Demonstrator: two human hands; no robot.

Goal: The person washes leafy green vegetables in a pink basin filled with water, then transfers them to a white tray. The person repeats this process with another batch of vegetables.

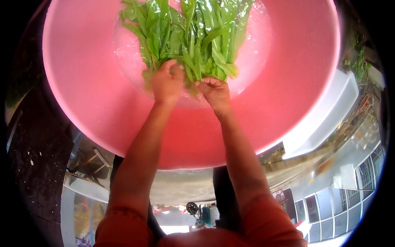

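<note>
Long green leafy vegetables point(197, 34) lie bunched in shallow water in a large pink plastic basin point(296, 71), their lower ends towards me. My left hand point(168, 80) is at the lower left of the bunch, slightly blurred, with thumb and fingers curled at the leaf bases; whether it grips any is unclear. To its right, my right hand point(215, 92) pinches the base of a leaf between thumb and fingertips. The two hands are a little apart. Some leaf ends between and beside them are under water or blurred.
A white plastic foam box point(321, 123) stands against the right outside of the basin. A dark, speckled surface point(40, 160) is at the left, with a wooden frame point(100, 159) near it. My legs are below the basin's near rim, on concrete ground point(182, 185).
</note>
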